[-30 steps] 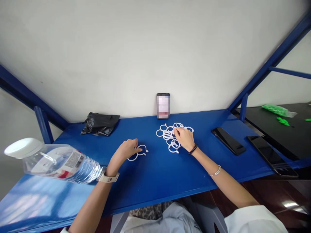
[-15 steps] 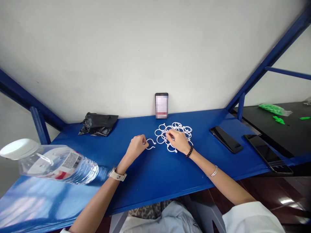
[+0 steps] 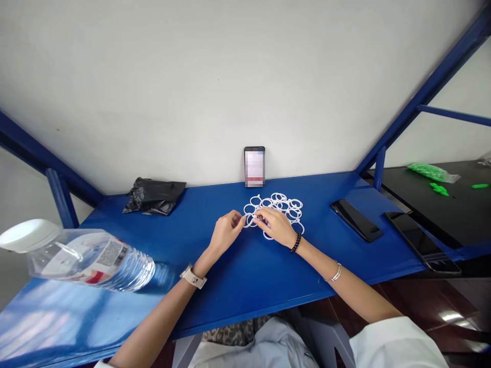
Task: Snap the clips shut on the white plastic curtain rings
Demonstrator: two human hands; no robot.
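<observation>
White plastic curtain rings (image 3: pixel 284 205) lie in a loose, overlapping pile on the blue table (image 3: pixel 245 286). At the pile's left edge, my left hand (image 3: pixel 227 232) has its fingers pinched on one white curtain ring. Close beside it, my right hand (image 3: pixel 276 226) reaches over the pile, thumb and fingertips closed at the same ring's right side. The fingers partly cover that ring, and it overlaps others in view, so its ends are hard to make out.
A phone (image 3: pixel 254 167) leans upright on the wall behind the pile. Two dark phones, a nearer-in one (image 3: pixel 356 220) and an outer one (image 3: pixel 422 241), lie at right. A black plastic bag (image 3: pixel 155 197) and a large water bottle (image 3: pixel 99 260) are at left.
My left hand has moved right with the open ring, up to the pile. My right hand has shifted slightly left and down, so the fingertips of both hands now nearly meet.
</observation>
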